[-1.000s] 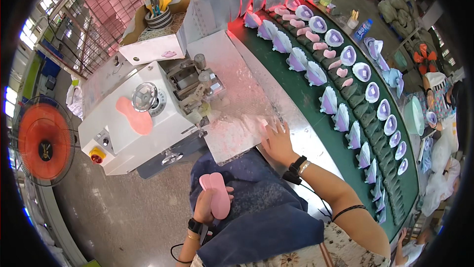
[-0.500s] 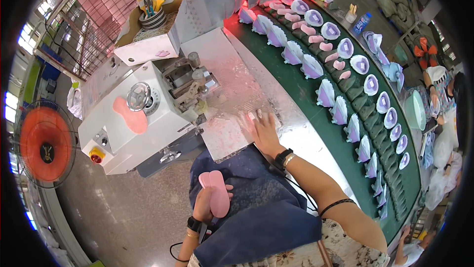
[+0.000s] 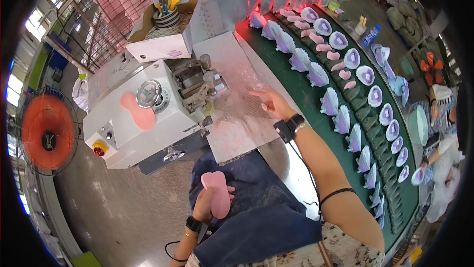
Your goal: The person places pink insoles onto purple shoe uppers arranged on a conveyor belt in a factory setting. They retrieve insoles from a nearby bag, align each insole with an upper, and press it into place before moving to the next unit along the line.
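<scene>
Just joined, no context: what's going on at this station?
A seated person holds a pink insole in the left hand, low over a dark blue lap apron. The right hand reaches out, fingers spread, over the clear-covered work plate beside a white bench machine with another pink insole lying on top. To the right, a green conveyor belt carries rows of purple-lined shoe uppers and pink insoles. Whether the right hand touches the plate is unclear.

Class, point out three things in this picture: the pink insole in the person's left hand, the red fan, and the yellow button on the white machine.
pink insole (image 3: 217,195), head view, middle of its flat face.
red fan (image 3: 47,131), head view, its hub.
yellow button (image 3: 99,147), head view, its top.
</scene>
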### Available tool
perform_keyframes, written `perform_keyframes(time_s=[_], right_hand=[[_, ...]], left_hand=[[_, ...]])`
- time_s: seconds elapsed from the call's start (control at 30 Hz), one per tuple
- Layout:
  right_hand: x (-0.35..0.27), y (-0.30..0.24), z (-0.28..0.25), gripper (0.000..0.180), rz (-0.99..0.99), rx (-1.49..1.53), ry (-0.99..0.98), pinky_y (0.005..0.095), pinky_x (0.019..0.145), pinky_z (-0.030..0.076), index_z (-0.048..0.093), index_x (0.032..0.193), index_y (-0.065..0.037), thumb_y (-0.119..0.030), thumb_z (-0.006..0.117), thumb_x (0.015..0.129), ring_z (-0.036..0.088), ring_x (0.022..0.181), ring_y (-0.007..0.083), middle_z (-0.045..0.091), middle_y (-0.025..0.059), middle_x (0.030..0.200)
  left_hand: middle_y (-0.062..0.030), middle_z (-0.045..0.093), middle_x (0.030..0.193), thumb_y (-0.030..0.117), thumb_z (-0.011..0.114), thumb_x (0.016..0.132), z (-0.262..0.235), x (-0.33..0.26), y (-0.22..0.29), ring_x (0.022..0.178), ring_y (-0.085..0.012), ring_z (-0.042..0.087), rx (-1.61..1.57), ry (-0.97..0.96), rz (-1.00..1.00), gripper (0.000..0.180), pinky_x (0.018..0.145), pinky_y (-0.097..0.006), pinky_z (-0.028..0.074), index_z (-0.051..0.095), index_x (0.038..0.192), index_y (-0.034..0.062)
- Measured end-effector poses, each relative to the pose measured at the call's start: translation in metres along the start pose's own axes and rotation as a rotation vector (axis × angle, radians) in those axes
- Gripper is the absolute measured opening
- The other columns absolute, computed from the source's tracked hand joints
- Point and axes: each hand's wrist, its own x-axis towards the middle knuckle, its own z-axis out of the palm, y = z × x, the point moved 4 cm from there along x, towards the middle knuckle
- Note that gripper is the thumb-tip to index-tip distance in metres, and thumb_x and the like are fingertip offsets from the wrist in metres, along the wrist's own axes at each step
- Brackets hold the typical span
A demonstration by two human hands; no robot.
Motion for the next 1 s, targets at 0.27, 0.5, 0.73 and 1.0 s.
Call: perform_keyframes(time_s=[0.27,0.5,0.73,1.0], right_hand=[[0.039,0.008,-0.041,0.051,0.223,-0.169,-0.056,0.018,0.046,0.031,0.033,0.142,-0.018,-0.022,0.048,0.093,0.045,0.061,0.0076,0.055,0.0005,0.132],[0.008,-0.001,-0.047,0.07,0.26,-0.169,-0.062,0.0167,0.04,0.028,0.016,0.15,-0.019,-0.015,0.054,0.091,0.042,0.057,0.0067,0.053,-0.0029,0.132],[-0.006,0.01,-0.062,0.071,0.252,-0.003,0.062,0.0164,0.043,0.031,0.014,0.148,-0.019,-0.003,0.046,0.087,0.041,0.062,0.0071,0.054,-0.0011,0.131],[0.003,-0.003,-0.057,0.054,0.274,-0.58,0.369,0.0223,0.041,0.037,0.021,0.14,-0.011,-0.009,0.042,0.09,0.054,0.057,0.0104,0.064,0.0148,0.107]], left_hand=[[-0.0202,0.062,0.112,0.024,0.039,0.095,-0.005,0.0,0.009,0.09,-0.026,0.065,-0.018,0.099,0.002,0.044,0.078,-0.035,0.054,0.042,0.128,-0.0058],[-0.0201,0.062,0.111,0.023,0.038,0.095,0.002,0.003,0.006,0.09,-0.0259,0.065,0.004,0.132,-0.032,0.043,0.079,-0.035,0.054,0.043,0.127,-0.0056],[-0.0202,0.062,0.11,0.021,0.039,0.094,0.003,-0.003,0.007,0.09,-0.0263,0.065,0.007,0.129,-0.013,0.042,0.078,-0.035,0.054,0.043,0.127,-0.006],[-0.0206,0.062,0.11,0.02,0.038,0.094,0.005,-0.007,-0.006,0.089,-0.0265,0.064,-0.051,0.103,-0.049,0.042,0.078,-0.034,0.054,0.042,0.127,-0.0063]])
